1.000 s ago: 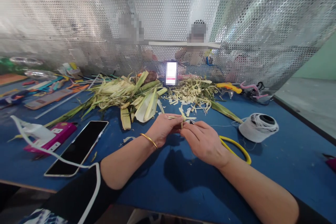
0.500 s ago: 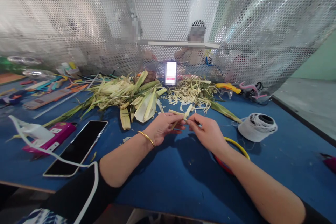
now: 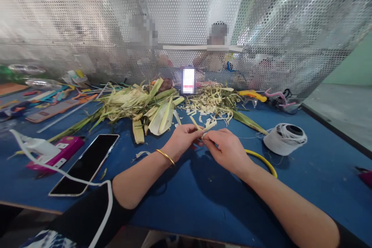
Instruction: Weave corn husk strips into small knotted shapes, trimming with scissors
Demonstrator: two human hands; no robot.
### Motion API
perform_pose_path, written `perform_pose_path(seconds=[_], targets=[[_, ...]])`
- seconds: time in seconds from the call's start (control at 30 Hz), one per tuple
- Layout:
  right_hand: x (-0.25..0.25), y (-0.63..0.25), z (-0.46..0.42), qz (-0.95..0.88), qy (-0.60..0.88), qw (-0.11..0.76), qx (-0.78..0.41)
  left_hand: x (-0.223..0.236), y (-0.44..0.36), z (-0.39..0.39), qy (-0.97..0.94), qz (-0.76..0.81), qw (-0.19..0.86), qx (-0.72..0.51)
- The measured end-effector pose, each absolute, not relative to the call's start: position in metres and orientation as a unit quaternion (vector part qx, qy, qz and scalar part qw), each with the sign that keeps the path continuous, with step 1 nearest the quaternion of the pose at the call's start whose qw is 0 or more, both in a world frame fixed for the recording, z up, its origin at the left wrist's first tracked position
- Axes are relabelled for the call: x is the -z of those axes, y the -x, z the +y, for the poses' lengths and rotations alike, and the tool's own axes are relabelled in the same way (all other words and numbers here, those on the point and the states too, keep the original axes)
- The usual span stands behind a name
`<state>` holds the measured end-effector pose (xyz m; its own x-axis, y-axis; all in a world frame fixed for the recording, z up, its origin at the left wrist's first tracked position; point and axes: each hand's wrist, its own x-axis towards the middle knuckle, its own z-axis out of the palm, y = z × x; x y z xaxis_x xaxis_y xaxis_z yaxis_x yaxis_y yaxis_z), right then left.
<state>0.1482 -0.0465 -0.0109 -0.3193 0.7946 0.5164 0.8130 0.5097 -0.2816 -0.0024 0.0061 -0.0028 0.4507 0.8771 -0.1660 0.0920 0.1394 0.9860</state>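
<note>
Pale green corn husk strips (image 3: 210, 126) cross between my two hands above the blue table. My left hand (image 3: 184, 138) is closed, pinching the strips between thumb and fingers; a gold bangle (image 3: 165, 157) circles that wrist. Closed at the same spot, my right hand (image 3: 225, 148) has its fingertips on the strips, partly hiding them. A thin white thread runs from near my right hand to a spool of white thread (image 3: 284, 139) at the right. Beyond my hands lie a heap of corn husks (image 3: 128, 102) and a pile of shredded husk (image 3: 213, 102).
To the left are a phone (image 3: 87, 164), a magenta box (image 3: 59, 151) and a white cable (image 3: 109, 201) crossing my left arm. A yellow ring (image 3: 264, 161) lies by my right forearm. A yellow glue gun (image 3: 252, 95) and a lit screen (image 3: 188, 80) stand before the perforated metal panel (image 3: 186, 15).
My right hand has moved slightly left and turned over the strips, closer to my left hand. The strips have tilted, and the red part of the ring is now hidden.
</note>
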Motion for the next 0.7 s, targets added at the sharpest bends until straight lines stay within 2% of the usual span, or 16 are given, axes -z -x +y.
perform_pose_path(seconds=[0.1,0.17,0.23,0.37,0.43,0.57,0.7], targets=[[0.005,-0.154,-0.046,-0.78,0.511,0.351,0.084,-0.002,0.005,0.006,-0.588,0.406,0.644,-0.271],[0.003,-0.159,-0.043,-0.737,0.545,0.39,0.082,-0.003,0.006,0.005,-0.601,0.391,0.66,-0.224],[0.003,-0.162,-0.038,-0.712,0.57,0.41,-0.021,-0.003,0.006,0.004,-0.608,0.377,0.678,-0.169],[0.006,-0.16,-0.032,-0.647,0.549,0.4,-0.346,-0.002,0.006,0.001,-0.611,0.364,0.694,-0.11],[0.006,-0.157,-0.033,-0.608,0.536,0.416,-0.413,-0.002,0.006,0.0,-0.613,0.364,0.694,-0.105],[0.009,-0.152,-0.035,-0.585,0.537,0.448,-0.411,0.0,0.004,-0.002,-0.611,0.379,0.687,-0.106],[0.016,-0.148,-0.035,-0.578,0.563,0.482,-0.341,0.001,0.003,-0.004,-0.617,0.39,0.676,-0.103]])
